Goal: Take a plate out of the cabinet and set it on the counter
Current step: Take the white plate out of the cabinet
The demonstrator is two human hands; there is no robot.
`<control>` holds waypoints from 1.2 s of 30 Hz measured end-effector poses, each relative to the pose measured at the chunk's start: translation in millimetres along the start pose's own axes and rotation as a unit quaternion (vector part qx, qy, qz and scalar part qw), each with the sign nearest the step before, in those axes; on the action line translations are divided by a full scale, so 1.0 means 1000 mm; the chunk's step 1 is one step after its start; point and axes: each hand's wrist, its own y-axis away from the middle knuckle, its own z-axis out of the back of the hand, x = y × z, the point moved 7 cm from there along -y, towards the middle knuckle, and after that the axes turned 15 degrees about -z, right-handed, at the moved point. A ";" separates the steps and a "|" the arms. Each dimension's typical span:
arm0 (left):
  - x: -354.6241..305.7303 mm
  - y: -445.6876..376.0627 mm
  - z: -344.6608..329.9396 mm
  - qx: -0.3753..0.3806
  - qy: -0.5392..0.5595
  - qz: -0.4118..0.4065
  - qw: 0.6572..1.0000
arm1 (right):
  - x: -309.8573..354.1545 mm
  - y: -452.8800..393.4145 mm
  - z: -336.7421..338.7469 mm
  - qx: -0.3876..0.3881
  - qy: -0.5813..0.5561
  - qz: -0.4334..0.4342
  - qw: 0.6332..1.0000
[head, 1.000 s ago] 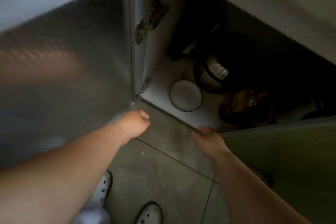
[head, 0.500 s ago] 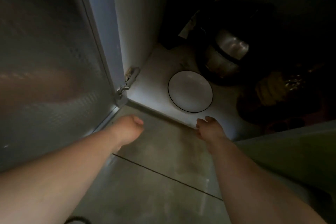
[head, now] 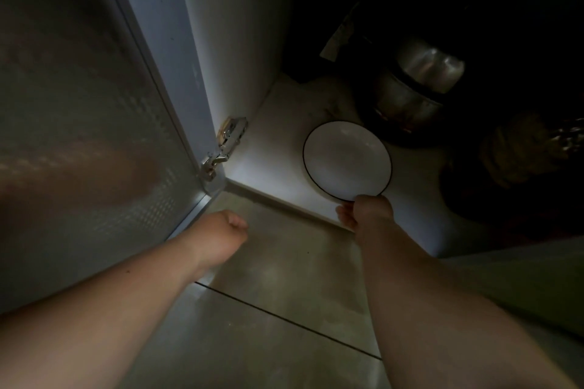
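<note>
A white plate [head: 346, 159] with a thin dark rim lies on the white floor of an open low cabinet [head: 271, 148], near its front edge. My right hand [head: 366, 211] reaches in and grips the plate's near rim, thumb on top and fingers below. My left hand [head: 221, 237] hangs in a loose fist over the floor tiles, to the left of the plate, holding nothing. The counter is out of view.
The open cabinet door [head: 94, 120] with its hinge [head: 226, 142] stands at the left. Behind the plate sits a dark metal pot [head: 410, 91]; a brownish object [head: 518, 148] lies at the right in shadow. Another door panel [head: 521, 278] is at the lower right.
My view has moved closer to the cabinet. My right hand went forward from the cabinet's front edge and closed on the plate's near rim. The left hand stayed fisted.
</note>
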 end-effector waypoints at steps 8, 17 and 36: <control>-0.027 -0.007 -0.008 -0.032 0.148 0.032 0.988 | -0.016 0.029 0.024 -0.080 0.124 0.065 0.987; -0.090 0.023 -0.010 -0.059 0.266 0.036 0.961 | -0.016 0.138 0.046 0.026 0.131 0.023 0.991; -0.281 0.283 0.133 -0.057 0.224 0.086 0.969 | 0.065 0.462 0.109 0.014 0.203 -0.065 0.977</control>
